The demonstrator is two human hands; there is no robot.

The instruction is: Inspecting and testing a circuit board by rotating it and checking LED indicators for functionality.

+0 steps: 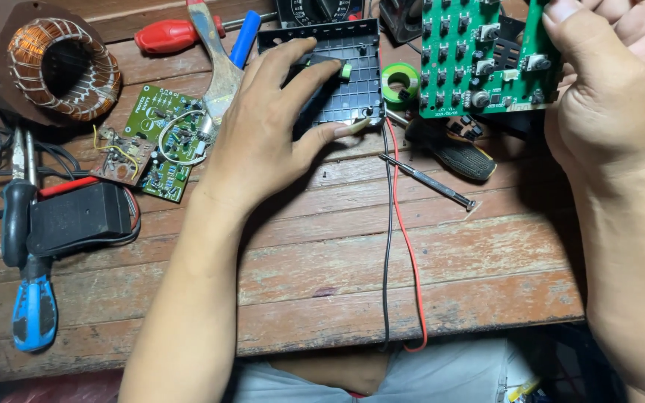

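Observation:
My left hand [266,127] reaches forward and rests on a dark grey plastic case half [352,52] with a gridded inside. Its fingertips pinch a small green part [346,71] against that case. My right hand [610,89] is raised at the upper right and holds a green circuit board [479,56] by its right edge. The board stands upright and carries rows of small black buttons and components. A black and a red wire [397,246] run from under the case toward me across the wooden table [427,254].
A screwdriver [442,168] with a black ribbed handle lies below the board, next to a green tape roll [400,77]. To the left are a smaller green circuit board [166,142], a copper wound coil [63,69], a black box [80,216], a blue-handled tool [33,310] and a red-handled one [166,35].

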